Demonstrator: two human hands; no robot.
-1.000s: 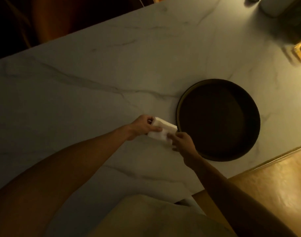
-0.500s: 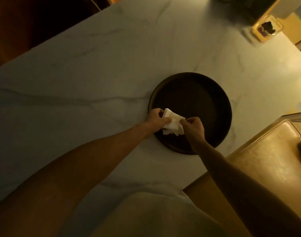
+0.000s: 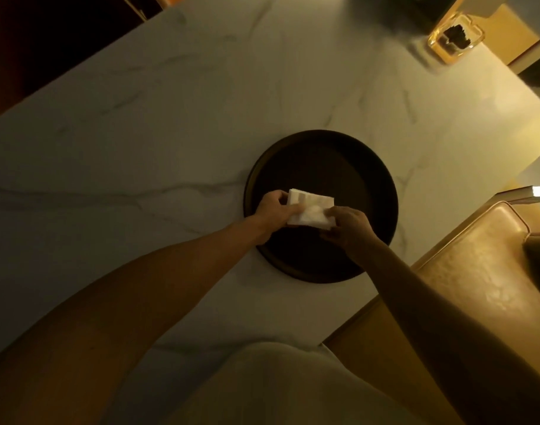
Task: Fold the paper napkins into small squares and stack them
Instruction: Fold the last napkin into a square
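A white folded paper napkin (image 3: pixel 312 210) is held over the left part of a round dark tray (image 3: pixel 339 154). My left hand (image 3: pixel 275 211) pinches its left edge, thumb on top. My right hand (image 3: pixel 348 225) grips its lower right corner. Whether the napkin touches the tray floor I cannot tell. The napkin looks like a small thick rectangle of several layers.
The tray sits on a white marble table (image 3: pixel 170 118). A glass holder with dark contents (image 3: pixel 454 36) stands at the far right corner. A tan leather chair (image 3: pixel 477 271) is close at the right, beside the table edge.
Both hands carried the napkin from the table left of the tray to over the tray. The napkin, crumpled half a second ago, now looks flatter and squarer.
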